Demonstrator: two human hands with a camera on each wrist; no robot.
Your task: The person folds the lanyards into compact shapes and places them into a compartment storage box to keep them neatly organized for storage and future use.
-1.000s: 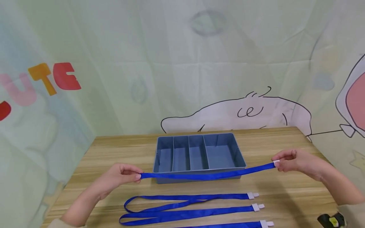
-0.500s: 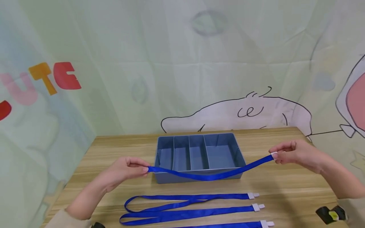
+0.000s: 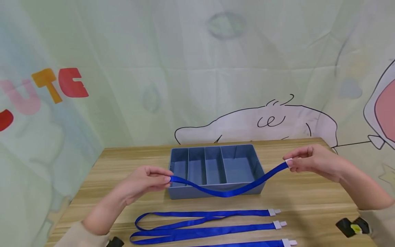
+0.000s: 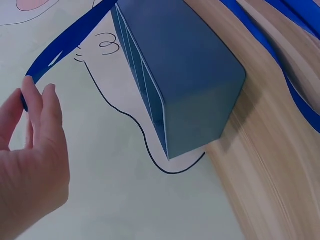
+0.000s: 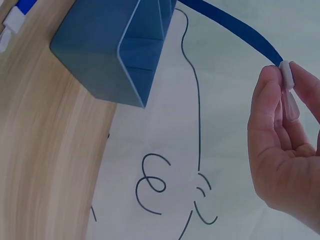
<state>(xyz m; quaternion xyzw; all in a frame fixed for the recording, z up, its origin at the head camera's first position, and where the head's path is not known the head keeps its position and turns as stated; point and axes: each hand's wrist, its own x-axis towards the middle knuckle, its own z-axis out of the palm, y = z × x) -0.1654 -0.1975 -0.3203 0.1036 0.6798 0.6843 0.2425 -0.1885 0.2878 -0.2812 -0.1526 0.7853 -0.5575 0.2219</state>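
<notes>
A blue lanyard (image 3: 226, 193) hangs in a sagging curve in front of a grey-blue divided box (image 3: 185, 192). My left hand (image 3: 142, 183) pinches its looped end between thumb and fingers, close to the box's left side. At the other end, my right hand (image 3: 318, 163) pinches the white clip (image 5: 287, 75), right of the box. A translucent tab (image 5: 291, 106) hangs below that clip in the right wrist view. In the left wrist view, the strap (image 4: 65, 42) rises away from my left fingertips.
Several more blue lanyards (image 3: 191, 233) lie side by side on the wooden table (image 3: 123, 161), their white clips (image 3: 277, 224) pointing right. The box has several compartments, the widest at the right. A printed cloth (image 3: 139, 85) hangs behind the table.
Both hands have risen and moved closer together, my left hand to the right and my right hand slightly left. The held lanyard has gone from nearly straight to a deep sag.
</notes>
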